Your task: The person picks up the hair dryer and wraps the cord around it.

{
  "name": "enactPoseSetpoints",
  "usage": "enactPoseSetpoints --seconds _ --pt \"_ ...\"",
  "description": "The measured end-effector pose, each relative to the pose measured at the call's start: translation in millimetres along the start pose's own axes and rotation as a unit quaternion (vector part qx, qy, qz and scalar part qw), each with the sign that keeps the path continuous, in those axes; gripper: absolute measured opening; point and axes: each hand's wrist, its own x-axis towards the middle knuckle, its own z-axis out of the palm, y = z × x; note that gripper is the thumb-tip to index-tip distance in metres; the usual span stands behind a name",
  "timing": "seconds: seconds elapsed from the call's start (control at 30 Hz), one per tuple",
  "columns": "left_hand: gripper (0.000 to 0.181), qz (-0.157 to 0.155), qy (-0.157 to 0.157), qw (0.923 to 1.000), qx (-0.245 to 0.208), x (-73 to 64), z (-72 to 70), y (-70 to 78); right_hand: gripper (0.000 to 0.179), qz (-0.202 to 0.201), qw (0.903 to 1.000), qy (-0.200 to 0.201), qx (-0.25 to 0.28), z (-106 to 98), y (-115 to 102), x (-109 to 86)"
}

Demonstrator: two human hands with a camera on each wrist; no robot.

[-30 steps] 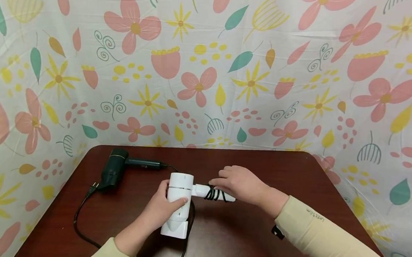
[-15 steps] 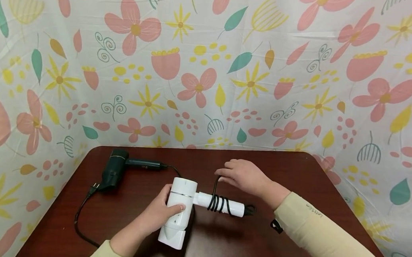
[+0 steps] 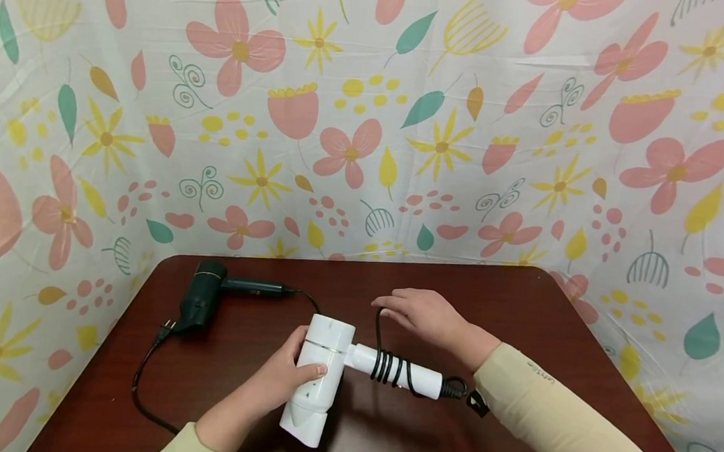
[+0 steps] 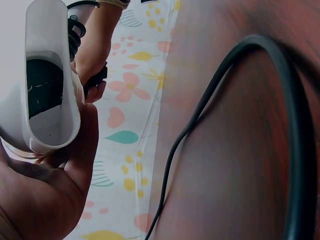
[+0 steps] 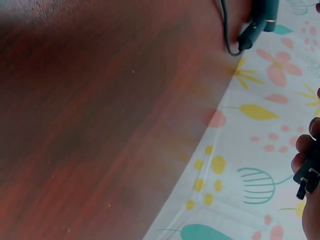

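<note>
A white hair dryer (image 3: 320,374) with a flat nozzle is tilted above the table in the head view. My left hand (image 3: 282,374) grips its barrel, thumb across the near side. Several turns of black cord (image 3: 385,368) wrap the white handle, which points right. From these turns, a stretch of cord rises to my right hand (image 3: 428,318), whose fingertips pinch it above the handle. In the left wrist view, the left hand (image 4: 47,192) is around the barrel behind the open nozzle (image 4: 50,135). A small black piece (image 5: 309,172) shows by the right fingers (image 5: 303,144); its kind is unclear.
A dark green hair dryer (image 3: 201,295) lies at the table's back left. Its plug (image 3: 164,331) is beside its nozzle, and its cord (image 3: 141,407) curves toward the near edge. The brown table (image 3: 521,293) meets a floral curtain (image 3: 367,149) behind.
The white hair dryer has come nearer, with its handle tilting lower on the right. My right hand has lifted from the handle, drawing a stretch of cord up, then dipped slightly.
</note>
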Motion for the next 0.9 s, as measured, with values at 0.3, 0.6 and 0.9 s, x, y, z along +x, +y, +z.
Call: enactPoseSetpoints --seconds 0.3,0.6,0.9 --pt "0.065 0.002 0.006 0.9999 -0.008 0.9 1.7 -2.2 0.03 0.024 0.9995 -0.01 0.016 3 -5 -0.2" --pt "0.064 -0.004 0.032 0.9994 -0.008 2.7 6.0 1.4 0.034 0.062 0.9958 -0.039 0.054 11 -12 -3.0" --pt "0.064 0.004 0.074 0.997 -0.022 5.7 11.7 3.2 0.038 -0.024 0.9335 0.022 0.357 11 -38 -11.5"
